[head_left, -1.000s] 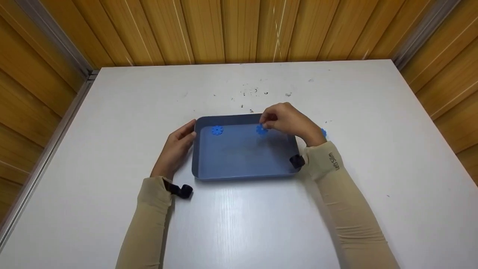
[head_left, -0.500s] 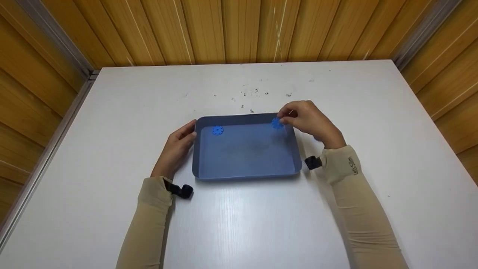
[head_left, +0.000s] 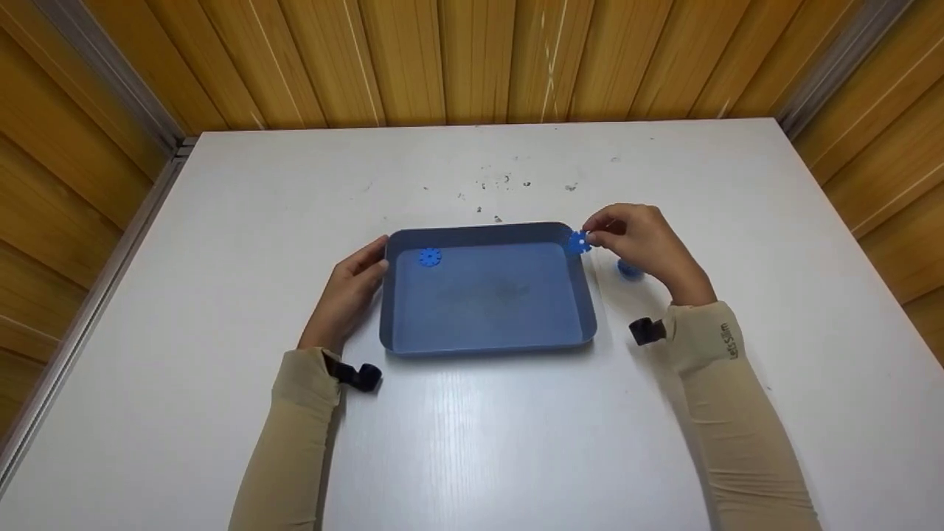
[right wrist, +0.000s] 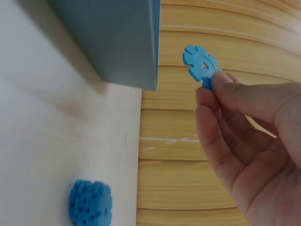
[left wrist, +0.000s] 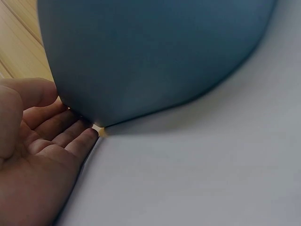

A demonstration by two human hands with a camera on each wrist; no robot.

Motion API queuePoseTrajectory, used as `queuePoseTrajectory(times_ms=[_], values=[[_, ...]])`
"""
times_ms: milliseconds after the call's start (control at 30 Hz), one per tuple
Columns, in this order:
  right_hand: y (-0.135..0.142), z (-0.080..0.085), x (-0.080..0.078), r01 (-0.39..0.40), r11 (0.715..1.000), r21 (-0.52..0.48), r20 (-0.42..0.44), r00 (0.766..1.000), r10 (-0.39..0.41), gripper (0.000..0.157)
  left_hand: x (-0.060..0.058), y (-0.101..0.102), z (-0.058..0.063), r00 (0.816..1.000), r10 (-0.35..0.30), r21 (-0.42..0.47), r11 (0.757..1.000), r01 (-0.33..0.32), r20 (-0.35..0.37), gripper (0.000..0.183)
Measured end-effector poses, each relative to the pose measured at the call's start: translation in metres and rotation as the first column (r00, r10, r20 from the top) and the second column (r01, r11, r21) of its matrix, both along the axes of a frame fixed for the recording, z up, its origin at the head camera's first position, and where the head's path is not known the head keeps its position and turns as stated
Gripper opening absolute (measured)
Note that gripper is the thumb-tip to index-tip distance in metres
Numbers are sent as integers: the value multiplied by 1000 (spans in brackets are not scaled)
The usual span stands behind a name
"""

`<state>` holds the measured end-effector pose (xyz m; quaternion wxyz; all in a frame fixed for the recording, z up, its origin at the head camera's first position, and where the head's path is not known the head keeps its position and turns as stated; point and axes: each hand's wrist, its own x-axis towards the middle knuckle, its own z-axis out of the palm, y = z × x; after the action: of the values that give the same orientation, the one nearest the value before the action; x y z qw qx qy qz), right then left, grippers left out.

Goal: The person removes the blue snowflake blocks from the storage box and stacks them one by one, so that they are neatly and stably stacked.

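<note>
- A small blue notched disc (head_left: 579,243) is pinched at its lower edge between thumb and fingers (right wrist: 221,84) of the right hand (head_left: 641,243); it is held upright, in the air, just past the far right corner of the blue tray (head_left: 487,348).
- In the right wrist view the disc (right wrist: 201,64) is seen above the fingertips, clear of the tray's outer wall (right wrist: 113,42).
- A second blue disc (head_left: 429,257) lies flat inside the tray, at its far left corner.
- A small stack of blue discs (head_left: 629,269) sits on the white table (head_left: 472,442) just right of the tray, partly hidden under the right hand; its count cannot be told.
- The left hand (head_left: 346,295) is laid against the tray's left wall, fingers (left wrist: 70,136) relaxed and nearly straight, touching the corner, not wrapped round it.
- In the left wrist view only the tray's outer wall (left wrist: 155,52) is seen; its inside is cut off.
</note>
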<state>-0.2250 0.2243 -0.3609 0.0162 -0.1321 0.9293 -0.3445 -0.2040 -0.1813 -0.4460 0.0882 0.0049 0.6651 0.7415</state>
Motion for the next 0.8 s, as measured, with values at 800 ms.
queuePoseTrajectory(times_ms=[800], values=[[55, -17, 8, 124, 991, 56, 125, 984, -130, 23, 0, 0, 0, 1000, -10, 22, 1000, 10, -3, 51]])
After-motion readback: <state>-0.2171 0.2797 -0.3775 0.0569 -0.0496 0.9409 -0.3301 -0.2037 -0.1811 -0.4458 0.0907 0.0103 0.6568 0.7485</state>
